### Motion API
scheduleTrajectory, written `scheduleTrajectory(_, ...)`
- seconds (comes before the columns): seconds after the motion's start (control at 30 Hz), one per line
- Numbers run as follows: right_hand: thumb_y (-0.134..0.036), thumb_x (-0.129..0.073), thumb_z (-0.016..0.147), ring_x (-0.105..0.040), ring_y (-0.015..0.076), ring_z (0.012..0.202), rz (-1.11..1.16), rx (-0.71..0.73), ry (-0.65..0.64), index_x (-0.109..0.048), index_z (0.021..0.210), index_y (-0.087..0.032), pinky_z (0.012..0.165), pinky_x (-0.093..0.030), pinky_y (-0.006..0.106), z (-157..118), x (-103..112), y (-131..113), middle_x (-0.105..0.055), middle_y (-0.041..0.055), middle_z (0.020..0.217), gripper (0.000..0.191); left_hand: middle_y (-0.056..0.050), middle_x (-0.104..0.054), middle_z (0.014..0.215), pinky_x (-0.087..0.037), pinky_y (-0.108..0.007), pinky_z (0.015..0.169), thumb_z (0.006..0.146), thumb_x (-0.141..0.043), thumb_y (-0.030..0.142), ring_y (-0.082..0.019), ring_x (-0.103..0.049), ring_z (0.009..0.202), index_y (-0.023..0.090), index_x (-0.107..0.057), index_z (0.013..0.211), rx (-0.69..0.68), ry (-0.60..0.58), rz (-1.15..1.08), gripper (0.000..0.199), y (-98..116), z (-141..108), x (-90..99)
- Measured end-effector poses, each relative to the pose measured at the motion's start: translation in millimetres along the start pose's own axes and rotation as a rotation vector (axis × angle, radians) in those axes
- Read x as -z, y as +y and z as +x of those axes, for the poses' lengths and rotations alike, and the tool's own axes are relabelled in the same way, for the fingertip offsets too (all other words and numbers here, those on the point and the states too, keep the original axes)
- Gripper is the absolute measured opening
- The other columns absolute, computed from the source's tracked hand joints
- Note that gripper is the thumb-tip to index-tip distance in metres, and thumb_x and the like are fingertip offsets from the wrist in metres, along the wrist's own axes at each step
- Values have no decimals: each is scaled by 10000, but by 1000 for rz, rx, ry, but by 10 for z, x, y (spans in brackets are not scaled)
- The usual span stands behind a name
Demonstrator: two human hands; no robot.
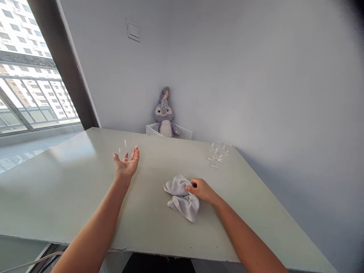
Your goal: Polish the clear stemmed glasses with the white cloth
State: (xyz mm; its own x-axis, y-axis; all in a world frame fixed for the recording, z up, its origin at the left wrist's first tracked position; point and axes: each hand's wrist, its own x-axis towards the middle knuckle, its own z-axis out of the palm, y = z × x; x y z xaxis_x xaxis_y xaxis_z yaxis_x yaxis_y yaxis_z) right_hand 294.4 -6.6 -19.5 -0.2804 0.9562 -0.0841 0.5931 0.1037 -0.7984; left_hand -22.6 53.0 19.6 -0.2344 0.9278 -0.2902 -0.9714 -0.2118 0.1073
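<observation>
My left hand point(126, 166) is palm up with its fingers spread, just on the near side of a clear glass point(125, 144). The fingertips overlap the glass in view; whether they touch it I cannot tell, and its lower part is partly hidden. My right hand point(201, 190) pinches the edge of a crumpled pale grey cloth point(184, 204) lying on the table point(148, 212). Farther back on the right stand clear stemmed glasses point(219, 152), overlapping so that their number is hard to make out.
Behind the table's far edge, a grey plush toy point(164, 112) sits in a white perforated basket point(184, 132) against the wall. A window point(34, 87) is on the left, and a light switch point(133, 30) is on the wall. A cable point(42, 259) runs below the front left edge.
</observation>
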Motion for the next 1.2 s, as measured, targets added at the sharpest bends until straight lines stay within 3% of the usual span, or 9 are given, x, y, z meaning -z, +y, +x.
scheduleTrajectory(0.17, -399, -626, 622, -384, 79, 505, 633, -82, 19, -485, 660, -169, 484, -314, 217, 35, -71, -6, -448, -55, 568, 273, -164, -402, 1205, -570, -324, 670, 819, -472, 403, -219, -565, 1024, 220, -312, 1092, -4, 55, 25, 366, -86, -138, 22)
scheduleTrajectory(0.3, -279, -637, 566, -450, 104, 508, 969, -143, 199, -487, 717, -186, 500, -385, 243, 62, -37, -20, -499, -48, 580, 232, -190, -410, 1193, -564, -328, 708, 797, -529, 331, -262, -526, 1082, 171, -384, 980, 118, -9, 190, 283, -453, -406, 27)
scheduleTrajectory(0.47, -213, -572, 556, -421, 94, 465, 992, -142, 522, -453, 717, -202, 449, -354, 220, 95, 142, 76, -461, -60, 550, 200, -167, -524, 1091, -535, -315, 776, 767, -584, 259, -250, -539, 1071, 145, -483, 881, 319, -180, 387, 190, -955, -528, 16)
scheduleTrajectory(0.63, -248, -498, 632, -526, 135, 616, 877, 6, 734, -477, 1053, -203, 528, -403, 234, 59, 228, 56, -581, 11, 796, 424, -91, -602, 1012, -450, -352, 892, 742, -619, 227, -212, -565, 1031, 184, -539, 961, 421, -377, 558, 237, -1272, -455, 118)
scheduleTrajectory(0.7, -257, -497, 672, -534, 134, 668, 842, 85, 671, -461, 1153, -211, 561, -409, 229, 6, 154, -33, -594, 24, 893, 484, -62, -606, 1008, -423, -359, 913, 734, -631, 221, -191, -575, 1007, 214, -525, 1025, 422, -451, 609, 309, -1367, -459, 191)
scheduleTrajectory(0.87, -342, -488, 787, -525, 142, 782, 784, 201, 200, -446, 1254, -249, 661, -427, 245, -146, -137, -293, -585, 28, 1009, 478, -11, -600, 965, -457, -312, 796, 715, -648, 234, -133, -601, 824, 268, -485, 1087, 467, -522, 699, 407, -1450, -562, 329)
scheduleTrajectory(0.97, -361, -443, 823, -520, 153, 852, 900, 239, 27, -392, 1297, -275, 689, -445, 267, -177, -199, -354, -545, 35, 1101, 485, 10, -587, 898, -464, -284, 694, 727, -634, 283, -119, -581, 740, 296, -453, 1120, 508, -526, 747, 433, -1408, -633, 332)
scheduleTrajectory(1.07, -325, -491, 798, -523, 155, 855, 915, 238, -36, -355, 1312, -309, 691, -453, 274, -151, -188, -316, -536, 20, 1118, 532, 18, -574, 845, -452, -262, 672, 713, -647, 284, -109, -563, 705, 294, -452, 1123, 496, -536, 772, 455, -1377, -694, 304)
scheduleTrajectory(1.2, -269, -562, 751, -531, 174, 879, 680, 257, 1, -433, 1259, -295, 759, -441, 295, -88, -193, -202, -580, 7, 1036, 524, 14, -571, 804, -429, -226, 639, 673, -681, 278, -112, -548, 691, 277, -476, 1113, 471, -572, 920, 485, -1389, -749, 317)
